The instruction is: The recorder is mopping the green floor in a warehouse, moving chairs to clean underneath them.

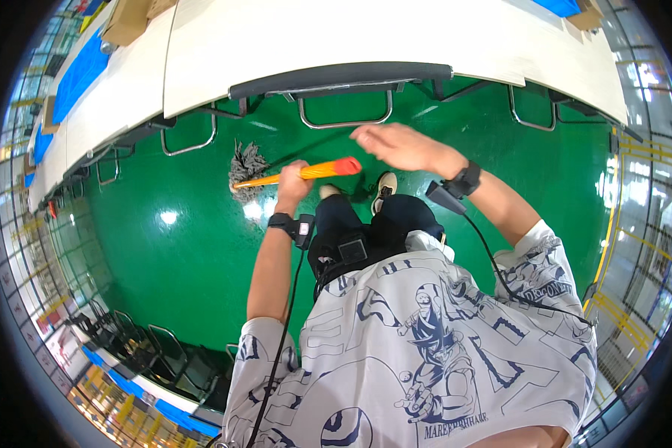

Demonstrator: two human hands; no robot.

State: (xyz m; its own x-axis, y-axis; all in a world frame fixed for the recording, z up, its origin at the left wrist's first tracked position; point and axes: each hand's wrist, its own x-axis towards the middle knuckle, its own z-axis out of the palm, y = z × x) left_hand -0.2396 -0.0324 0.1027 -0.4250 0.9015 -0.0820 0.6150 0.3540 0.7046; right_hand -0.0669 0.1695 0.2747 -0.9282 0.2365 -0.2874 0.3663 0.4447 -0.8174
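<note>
My left hand is wrapped round the orange handle of a mop, close to my body. The handle has a red tip and runs out to the left, down to a grey string mop head on the green floor. Beyond the red tip, up and to the right, my right hand is raised with its fingers loosely stretched out, apart from the handle and holding nothing that I can see. Both wrists wear black devices with cables.
Pale tables curve across the front, with metal-framed chairs beneath and blue mats and cardboard boxes on top. More chairs and tables stand behind me at left. Yellow railings run along the right.
</note>
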